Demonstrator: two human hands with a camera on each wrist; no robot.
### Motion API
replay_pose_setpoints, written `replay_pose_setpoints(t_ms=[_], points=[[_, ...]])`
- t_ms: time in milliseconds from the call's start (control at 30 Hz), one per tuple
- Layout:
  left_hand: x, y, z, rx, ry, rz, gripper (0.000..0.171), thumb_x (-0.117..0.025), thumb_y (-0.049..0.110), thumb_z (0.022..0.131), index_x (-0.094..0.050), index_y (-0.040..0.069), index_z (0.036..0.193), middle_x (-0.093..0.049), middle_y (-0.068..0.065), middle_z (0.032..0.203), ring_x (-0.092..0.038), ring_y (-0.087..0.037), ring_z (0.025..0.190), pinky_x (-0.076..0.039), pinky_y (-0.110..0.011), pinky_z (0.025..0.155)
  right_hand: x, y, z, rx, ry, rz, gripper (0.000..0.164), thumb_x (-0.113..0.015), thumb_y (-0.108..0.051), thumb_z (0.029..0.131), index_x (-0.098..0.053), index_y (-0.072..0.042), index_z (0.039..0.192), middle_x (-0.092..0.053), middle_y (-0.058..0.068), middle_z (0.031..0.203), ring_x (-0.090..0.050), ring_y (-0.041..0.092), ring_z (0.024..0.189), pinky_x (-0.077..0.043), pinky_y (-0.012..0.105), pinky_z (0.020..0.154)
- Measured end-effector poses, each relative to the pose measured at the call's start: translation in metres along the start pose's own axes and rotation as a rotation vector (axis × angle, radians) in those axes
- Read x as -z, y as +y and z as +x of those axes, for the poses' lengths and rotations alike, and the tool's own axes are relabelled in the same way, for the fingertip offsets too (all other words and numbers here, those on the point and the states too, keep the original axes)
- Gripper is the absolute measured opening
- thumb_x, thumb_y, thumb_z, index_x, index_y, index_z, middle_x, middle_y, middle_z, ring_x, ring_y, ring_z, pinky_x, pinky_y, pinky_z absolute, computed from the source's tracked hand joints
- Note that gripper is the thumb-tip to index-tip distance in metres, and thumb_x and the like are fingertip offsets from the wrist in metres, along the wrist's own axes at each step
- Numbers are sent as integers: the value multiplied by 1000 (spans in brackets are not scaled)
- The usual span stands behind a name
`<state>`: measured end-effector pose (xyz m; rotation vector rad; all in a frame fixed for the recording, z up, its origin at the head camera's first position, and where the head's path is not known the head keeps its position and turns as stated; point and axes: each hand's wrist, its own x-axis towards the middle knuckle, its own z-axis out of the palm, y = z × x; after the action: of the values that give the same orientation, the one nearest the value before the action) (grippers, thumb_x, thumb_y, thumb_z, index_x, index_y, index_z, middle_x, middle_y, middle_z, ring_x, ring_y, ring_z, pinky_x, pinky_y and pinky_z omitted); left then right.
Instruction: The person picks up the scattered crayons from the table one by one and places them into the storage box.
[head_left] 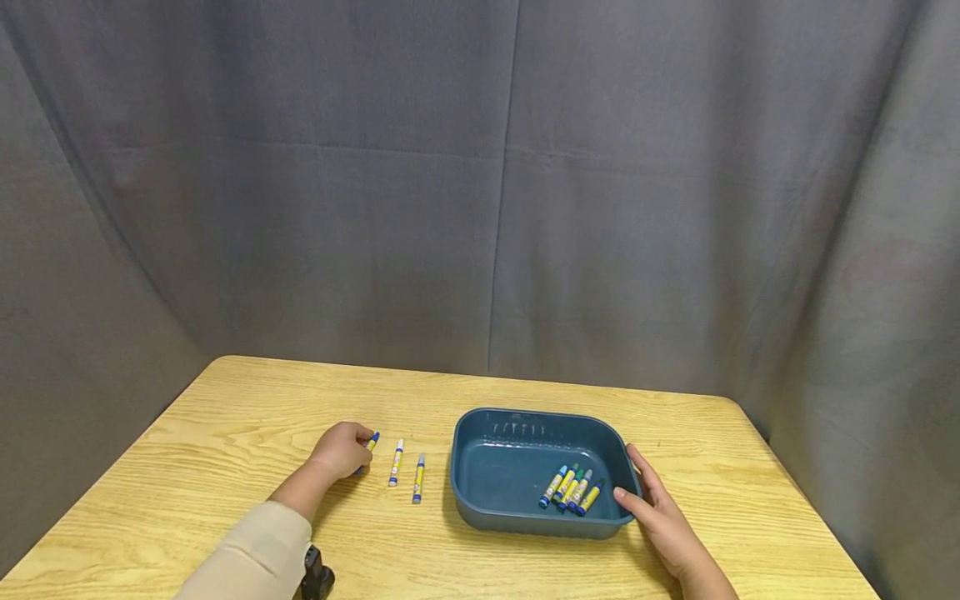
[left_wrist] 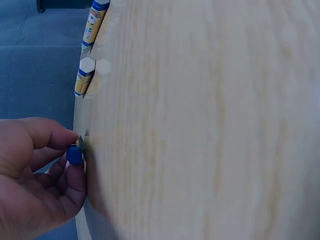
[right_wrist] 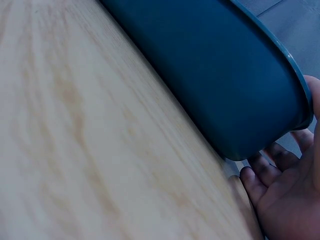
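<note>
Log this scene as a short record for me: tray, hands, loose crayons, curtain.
Tray: dark blue-green, on wooden table; five crayons inside, toward its near right corner
Left hand: pinches blue-tipped crayon
Right hand: holds tray at its right end
Loose crayons: two, between left hand and tray
Curtain: grey, behind table

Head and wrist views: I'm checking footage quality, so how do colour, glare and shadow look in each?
Head: warm, with the table yellowish and pale glare streaks on the far inner wall of the tray; left wrist: cooler, with a dark shadow on the table beside the left hand; right wrist: bluish, tray's outer wall dark, wood grain soft.
</note>
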<state>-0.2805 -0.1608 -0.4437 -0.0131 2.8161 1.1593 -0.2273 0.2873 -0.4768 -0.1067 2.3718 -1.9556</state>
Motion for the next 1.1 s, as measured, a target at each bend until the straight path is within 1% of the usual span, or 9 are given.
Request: replay_pose_setpoints(t_ms=[167, 233, 367, 467, 533, 600, 667, 900, 1100], points=[[0, 3, 1, 3, 8, -65, 42, -56, -4, 84, -57, -14, 125, -62, -26, 118, -59, -32, 104, -53, -34, 79, 0, 0, 0, -1, -2, -2, 75, -54, -16, 98, -10, -12, 159, -17, 24, 161, -38, -26, 108, -35, 0, 89], [1, 6, 1, 11, 10, -130, 44, -55, -4, 84, -57, -13, 126, -62, -26, 118, -60, -29, 100, -52, -31, 75, 0, -1, 0, -2, -2, 0, 75, -54, -16, 98, -10, -13, 159, -17, 24, 161, -38, -26, 108, -35, 0, 89], [2, 15, 3, 32, -20, -296, 45, -54, -2, 87, -55, -9, 132, -60, -24, 120, -51, -19, 76, -46, -27, 64, 0, -1, 0, -1, -3, 4, 75, -54, -16, 98, -10, -13, 159, -18, 24, 160, -40, -24, 108, -36, 1, 89], [1, 26, 4, 25, -48, -383, 45, -54, 0, 90, -54, -6, 134, -58, -24, 126, -50, -16, 76, -46, -28, 66, 0, -1, 0, 1, -6, 2, 75, -54, -16, 98, -10, -13, 159, -16, 24, 161, -39, -25, 108, -36, 1, 89], [-1, 34, 4, 22, -63, -432, 45, -55, 1, 90, -55, -5, 134, -56, -24, 129, -54, -17, 83, -48, -29, 69, 1, -1, 0, 2, -8, 1, 75, -54, -17, 98, -10, -13, 159, -15, 24, 161, -38, -26, 108, -35, 0, 89], [-4, 41, 4, 17, -78, -464, 44, -57, 1, 90, -55, -4, 134, -55, -23, 132, -57, -19, 97, -50, -29, 74, 1, -1, 0, 3, -11, -1, 75, -54, -17, 98, -9, -13, 159, -14, 23, 162, -37, -27, 108, -35, 0, 89], [-7, 49, 5, 23, -91, -491, 44, -57, 1, 89, -57, -3, 133, -56, -22, 130, -57, -21, 100, -51, -30, 75, 1, -1, 0, 3, -11, -3, 75, -54, -17, 98, -10, -13, 159, -14, 23, 162, -37, -27, 108, -35, 0, 89], [-21, 74, 8, 22, -134, -539, 42, -60, 1, 89, -60, -2, 130, -60, -19, 120, -57, -17, 91, -51, -27, 72, 1, -1, 1, -9, -8, -8, 76, -55, -17, 98, -10, -14, 159, -17, 24, 161, -38, -26, 107, -35, 1, 89], [-36, 97, 9, -6, -162, -568, 40, -61, 0, 88, -61, -2, 128, -61, -18, 124, -59, -20, 101, -53, -27, 73, 1, -1, 1, -12, -8, -7, 75, -54, -17, 98, -10, -14, 159, -16, 23, 161, -37, -25, 108, -35, 1, 89]])
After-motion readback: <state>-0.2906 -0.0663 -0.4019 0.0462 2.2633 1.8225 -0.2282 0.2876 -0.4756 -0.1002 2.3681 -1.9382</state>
